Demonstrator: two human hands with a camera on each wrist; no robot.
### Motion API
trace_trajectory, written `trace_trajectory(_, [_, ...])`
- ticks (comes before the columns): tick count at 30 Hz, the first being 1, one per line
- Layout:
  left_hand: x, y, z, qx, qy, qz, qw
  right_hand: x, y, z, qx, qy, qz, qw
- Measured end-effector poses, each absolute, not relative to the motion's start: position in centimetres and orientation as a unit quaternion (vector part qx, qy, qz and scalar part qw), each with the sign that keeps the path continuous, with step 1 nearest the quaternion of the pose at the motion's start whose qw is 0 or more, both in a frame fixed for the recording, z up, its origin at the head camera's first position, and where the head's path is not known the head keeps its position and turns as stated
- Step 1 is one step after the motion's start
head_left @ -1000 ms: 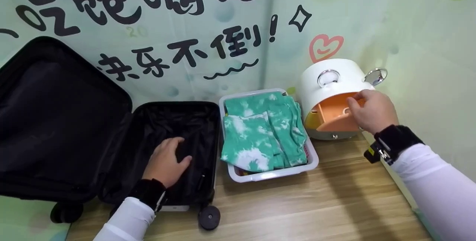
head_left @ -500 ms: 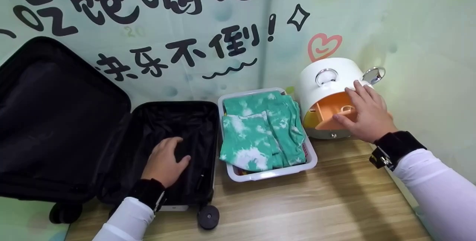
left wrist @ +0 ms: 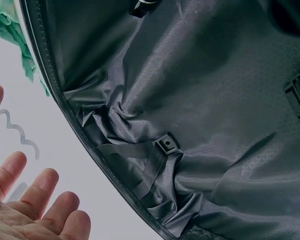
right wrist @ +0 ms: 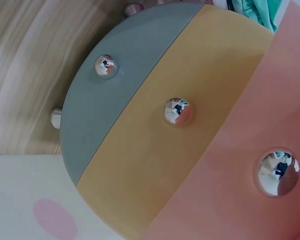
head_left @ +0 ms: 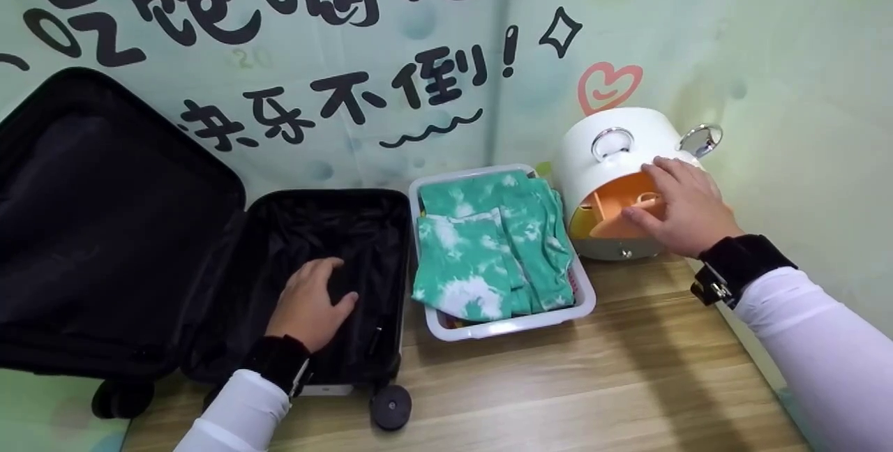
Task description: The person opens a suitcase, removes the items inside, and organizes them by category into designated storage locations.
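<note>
My right hand (head_left: 687, 211) is at the orange drawer (head_left: 605, 225) of a round white storage box (head_left: 621, 132), fingers stretched over the opening and thumb at the drawer's front. The drawer is pulled partly out and holds a small pale ring-shaped item (head_left: 647, 198). In the right wrist view, its front (right wrist: 225, 185) stands forward of the yellow (right wrist: 135, 130) and grey-green (right wrist: 115, 95) drawer fronts, each with a shiny round knob. My left hand (head_left: 310, 305), loosely spread and holding nothing, hovers over the black suitcase (head_left: 404, 277), which lies open with its lid raised.
Between suitcase and storage box stands a white basket (head_left: 481, 332) with folded green-and-white tie-dye cloth (head_left: 488, 250). All stand on a wooden tabletop (head_left: 516, 396) against a printed wall sheet. Suitcase wheels (head_left: 391, 407) stick out at the front. A round mirror (head_left: 701, 140) juts from the box.
My right hand has let go of its pinch at the drawer's edge and spread its fingers. The drawer has slid slightly inward. My left hand has stayed in place.
</note>
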State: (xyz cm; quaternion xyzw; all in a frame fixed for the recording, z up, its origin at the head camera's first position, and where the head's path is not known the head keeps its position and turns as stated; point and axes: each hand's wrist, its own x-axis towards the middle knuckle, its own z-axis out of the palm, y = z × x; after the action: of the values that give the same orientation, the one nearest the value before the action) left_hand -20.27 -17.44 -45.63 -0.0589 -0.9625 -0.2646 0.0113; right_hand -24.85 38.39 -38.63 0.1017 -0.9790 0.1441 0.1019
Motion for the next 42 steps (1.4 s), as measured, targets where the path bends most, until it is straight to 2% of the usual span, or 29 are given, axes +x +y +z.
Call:
trace_trajectory(11, [-20.2, -17.5, -45.8, -0.054, -0.963, -0.265, 0.006, -25.9, 37.9, -39.0, 0.061, -0.975, 0.172, 0.125])
trace_trajectory(22, [-20.2, -17.7, -46.1, -0.055, -0.963, -0.263, 0.002, -26.9, 38.0, -39.7, 0.098, -0.945, 0.175, 0.259])
trace_trajectory(26, [-20.2, -17.7, -46.1, -0.054, -0.963, -0.263, 0.002, -27.3, 37.8, -39.9, 0.098, -0.936, 0.174, 0.291])
trace_trajectory(31, [-20.2, -17.7, -46.2, -0.054, -0.963, -0.265, 0.004, -27.4, 37.6, -40.0, 0.085, -0.935, 0.177, 0.296])
trace_trajectory(39, [-20.1, -17.7, -46.1, -0.054, -0.963, -0.264, 0.003, -26.4, 37.4, -40.3, 0.082, -0.942, 0.184, 0.269])
trace_trajectory(42, [-20.1, -17.8, -46.0, -0.056, -0.963, -0.265, 0.005, -25.3, 37.0, -41.4, 0.109, -0.932, 0.178, 0.295])
